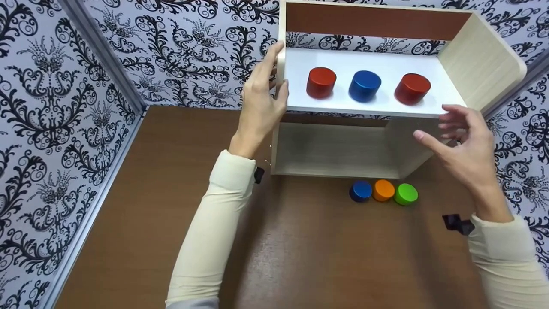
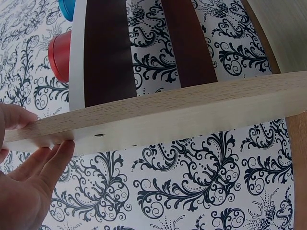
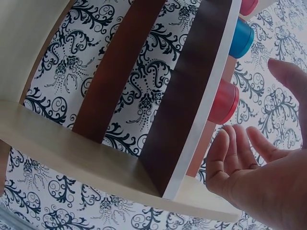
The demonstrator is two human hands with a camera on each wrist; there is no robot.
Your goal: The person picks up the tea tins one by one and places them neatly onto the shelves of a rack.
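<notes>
A wooden shelf unit (image 1: 334, 152) stands on the brown table, its white shelf board (image 1: 386, 64) across the middle. My left hand (image 1: 262, 94) grips the unit's left side panel (image 2: 182, 112), thumb on one face and fingers on the other. My right hand (image 1: 467, 143) is held by the board's front right corner with fingers loosely bent and nothing in them. On the board stand a red cylinder (image 1: 321, 83) at left, a blue cylinder (image 1: 364, 86) in the middle and another red cylinder (image 1: 412, 89) at right, nearest my right hand.
In front of the unit, a blue cylinder (image 1: 360, 191), an orange cylinder (image 1: 383, 190) and a green cylinder (image 1: 405, 194) sit in a row on the table (image 1: 300, 257). Patterned walls (image 1: 193, 56) enclose the table at the back and sides.
</notes>
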